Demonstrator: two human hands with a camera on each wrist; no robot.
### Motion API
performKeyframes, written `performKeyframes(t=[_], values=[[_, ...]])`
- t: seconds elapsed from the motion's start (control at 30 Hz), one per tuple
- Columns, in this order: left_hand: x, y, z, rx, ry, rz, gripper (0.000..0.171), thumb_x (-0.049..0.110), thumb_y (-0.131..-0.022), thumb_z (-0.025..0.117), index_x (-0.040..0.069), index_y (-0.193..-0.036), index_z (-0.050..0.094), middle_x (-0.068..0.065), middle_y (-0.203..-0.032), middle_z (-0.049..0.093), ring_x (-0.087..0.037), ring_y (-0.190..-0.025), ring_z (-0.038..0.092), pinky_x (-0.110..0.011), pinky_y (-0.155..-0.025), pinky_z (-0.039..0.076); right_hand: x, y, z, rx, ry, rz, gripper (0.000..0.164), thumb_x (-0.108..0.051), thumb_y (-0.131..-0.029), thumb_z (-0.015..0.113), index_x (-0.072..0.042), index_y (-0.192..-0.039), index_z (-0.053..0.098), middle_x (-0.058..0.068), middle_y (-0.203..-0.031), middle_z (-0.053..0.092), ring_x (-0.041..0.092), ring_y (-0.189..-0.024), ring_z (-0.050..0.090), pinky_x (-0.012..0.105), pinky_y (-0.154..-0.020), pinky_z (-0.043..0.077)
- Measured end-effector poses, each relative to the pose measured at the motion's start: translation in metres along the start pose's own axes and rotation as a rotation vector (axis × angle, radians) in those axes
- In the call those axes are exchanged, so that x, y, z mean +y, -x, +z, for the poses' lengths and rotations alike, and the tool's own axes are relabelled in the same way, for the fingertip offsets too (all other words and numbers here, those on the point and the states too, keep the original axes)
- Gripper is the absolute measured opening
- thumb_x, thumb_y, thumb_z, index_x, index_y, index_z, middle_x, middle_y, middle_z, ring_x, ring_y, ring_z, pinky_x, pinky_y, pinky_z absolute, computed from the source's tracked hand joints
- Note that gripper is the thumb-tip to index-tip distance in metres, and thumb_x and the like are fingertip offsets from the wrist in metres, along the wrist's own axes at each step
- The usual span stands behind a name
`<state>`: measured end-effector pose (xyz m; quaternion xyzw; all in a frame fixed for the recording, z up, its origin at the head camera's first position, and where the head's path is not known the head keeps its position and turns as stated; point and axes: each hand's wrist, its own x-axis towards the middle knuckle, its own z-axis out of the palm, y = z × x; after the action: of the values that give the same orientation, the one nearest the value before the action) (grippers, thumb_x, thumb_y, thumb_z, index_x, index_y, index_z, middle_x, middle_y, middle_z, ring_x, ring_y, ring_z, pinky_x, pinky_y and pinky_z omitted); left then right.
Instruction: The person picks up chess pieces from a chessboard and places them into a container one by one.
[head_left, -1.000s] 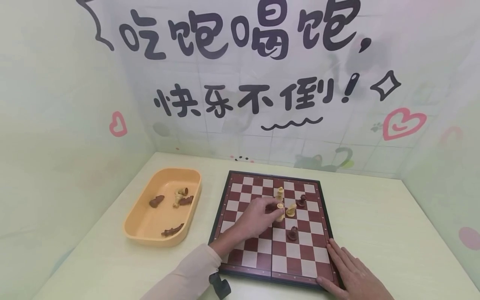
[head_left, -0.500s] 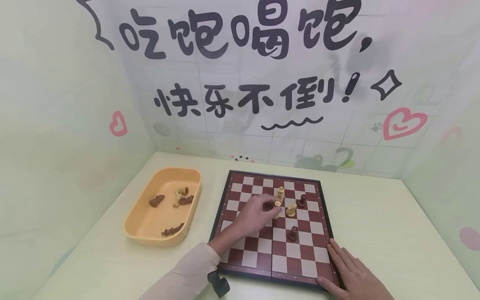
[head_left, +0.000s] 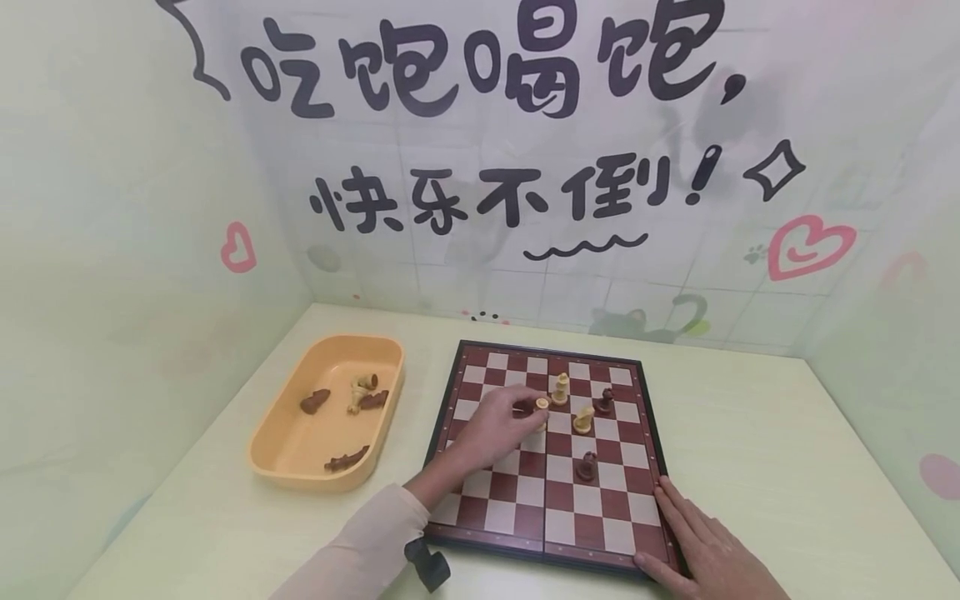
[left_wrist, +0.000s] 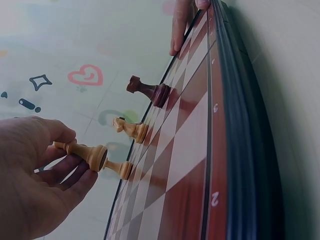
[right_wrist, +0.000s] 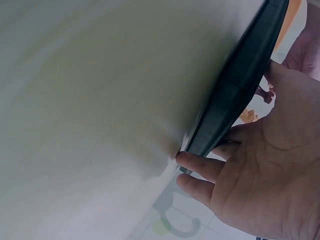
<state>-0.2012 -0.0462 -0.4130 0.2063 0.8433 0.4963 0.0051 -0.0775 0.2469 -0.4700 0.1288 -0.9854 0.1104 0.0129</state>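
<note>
My left hand pinches a pale chess piece between thumb and fingers. In the left wrist view its base is tilted and clear of the chessboard. Close beyond it stands another pale chess piece, with a pale knight to the right. Two dark chess pieces are also upright on the board: one farther back and one with a notched top nearer me. My right hand rests along the board's near right edge, fingers fairly straight, as the right wrist view also shows.
An orange tray stands left of the board. Lying in it are a pale piece and several dark pieces, one near the front. A printed wall sheet rises behind the pale table.
My left hand has moved left with the pale chess piece, away from the knight and over the board's centre seam. The right hand has stayed on the board's edge.
</note>
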Motion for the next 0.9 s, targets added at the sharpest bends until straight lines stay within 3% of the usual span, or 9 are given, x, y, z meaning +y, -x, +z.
performKeyframes(t=[0.1,0.37,0.67,0.9], values=[[-0.003,0.0,-0.002,0.006,0.001,0.001,0.029,0.017,-0.099,0.068,0.003,-0.124,0.071,-0.001,-0.111,0.068,-0.014,-0.096,0.062,-0.028,-0.073,0.055,0.0,0.0,0.0,-0.006,-0.003,0.003,0.1,-0.072,-0.087,0.063,0.002,-0.151,0.044,0.018,-0.154,0.042,0.031,-0.117,0.058,0.051,-0.091,0.051],[-0.004,0.001,-0.006,0.038,-0.013,-0.013,0.027,0.02,-0.1,0.067,0.005,-0.122,0.072,-0.004,-0.12,0.069,-0.015,-0.105,0.063,-0.035,-0.085,0.054,0.002,0.0,0.003,0.034,-0.005,-0.015,0.098,-0.07,-0.086,0.066,0.003,-0.149,0.046,0.019,-0.153,0.044,0.033,-0.119,0.058,0.052,-0.091,0.051],[-0.016,0.002,-0.016,0.051,0.004,0.015,0.027,0.017,-0.099,0.068,0.002,-0.121,0.071,-0.002,-0.107,0.071,-0.015,-0.094,0.067,-0.03,-0.076,0.056,-0.003,-0.001,0.01,0.052,-0.009,0.002,0.099,-0.073,-0.086,0.063,0.002,-0.149,0.047,0.018,-0.151,0.045,0.042,-0.126,0.053,0.056,-0.093,0.05],[-0.025,0.006,-0.025,0.072,-0.044,-0.006,0.028,0.021,-0.099,0.068,0.004,-0.121,0.072,-0.004,-0.114,0.071,-0.015,-0.1,0.064,-0.035,-0.082,0.055,-0.009,-0.002,0.012,0.04,-0.007,0.039,0.102,-0.076,-0.084,0.062,0.001,-0.149,0.047,0.019,-0.152,0.045,0.045,-0.128,0.051,0.058,-0.094,0.049]])
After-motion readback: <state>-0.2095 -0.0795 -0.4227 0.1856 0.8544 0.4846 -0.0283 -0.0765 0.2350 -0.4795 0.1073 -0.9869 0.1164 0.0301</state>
